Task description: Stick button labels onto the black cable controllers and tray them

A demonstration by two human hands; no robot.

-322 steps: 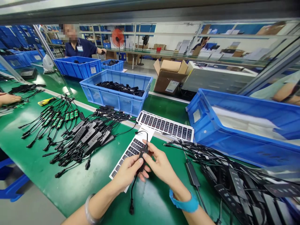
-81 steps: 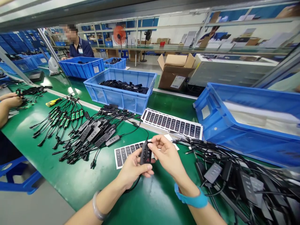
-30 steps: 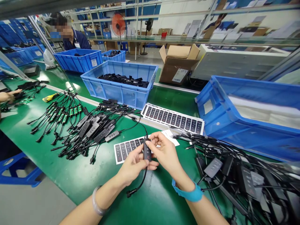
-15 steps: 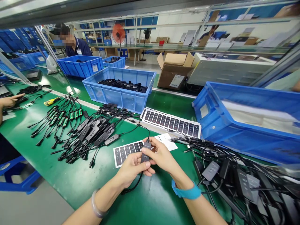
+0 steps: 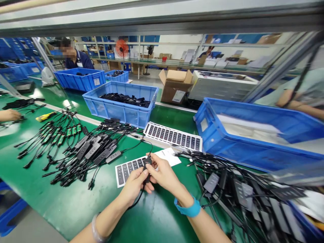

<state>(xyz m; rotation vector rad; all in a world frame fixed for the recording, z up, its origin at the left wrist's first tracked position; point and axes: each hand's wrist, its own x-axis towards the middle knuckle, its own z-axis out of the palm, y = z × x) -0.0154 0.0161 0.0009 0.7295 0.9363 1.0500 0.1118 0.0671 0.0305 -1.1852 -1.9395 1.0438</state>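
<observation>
Below frame centre, pinching the black controller [image 5: 147, 161] with fingers [image 5: 143, 174] of left hand [image 5: 134, 185] and right hand [image 5: 162, 173], now covering it more than moments ago: likely pressing its front flat.

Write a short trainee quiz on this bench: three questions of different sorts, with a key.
1. True or false: the left hand and the right hand both touch the black controller.

2. Multiple choice: what colour is the wristband worn beside the right hand?
A. Red
B. Blue
C. Yellow

3. Fill in the blank: the label sheet, partly covered by the hands, lies on a ____ table.

Key: 1. True; 2. B; 3. green
</observation>
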